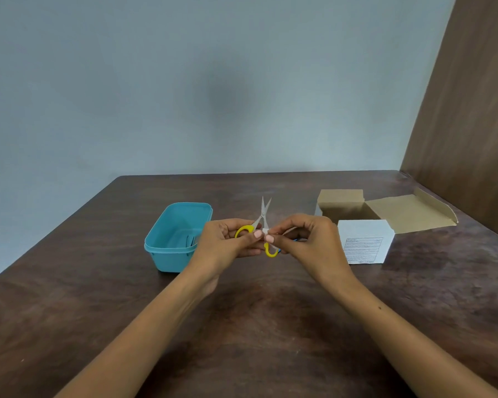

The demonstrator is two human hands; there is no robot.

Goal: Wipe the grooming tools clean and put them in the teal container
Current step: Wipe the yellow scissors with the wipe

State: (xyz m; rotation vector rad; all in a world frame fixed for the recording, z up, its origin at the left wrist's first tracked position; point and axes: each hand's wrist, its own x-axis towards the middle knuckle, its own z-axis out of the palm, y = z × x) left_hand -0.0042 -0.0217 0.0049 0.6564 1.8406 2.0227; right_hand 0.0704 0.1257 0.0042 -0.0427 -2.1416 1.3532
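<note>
Scissors (264, 216) with yellow loop handles are what we hold above the dark wooden table (242, 326), just right of the teal container (167, 254), with both bare hands meeting around them. Our left hand (227, 242) curls its fingers around one yellow loop, the thumb pressed against the shank below the pivot. Our right hand (305, 239) pinches a small white wipe (266, 231) between thumb and forefinger, right at the shank beside the left thumb; the other fingers of that hand are bent over it. The second yellow loop hangs below the two thumbs. Both thin metal blades point up and away from us toward the far wall, their tips slightly parted.

Our teal container stands open on the table, its near right corner hidden behind our left wrist; something lies inside it, though we cannot tell what. A bit of blue shows just behind our right fingers, too hidden to name. On the right sits a white cardboard box (365, 242) with printed lines on its near face, its brown flaps (408, 211) folded open toward the far right. A brown wooden panel (472, 124) rises at the right edge, and a pale grey-blue wall (184, 81) stands behind the table.
</note>
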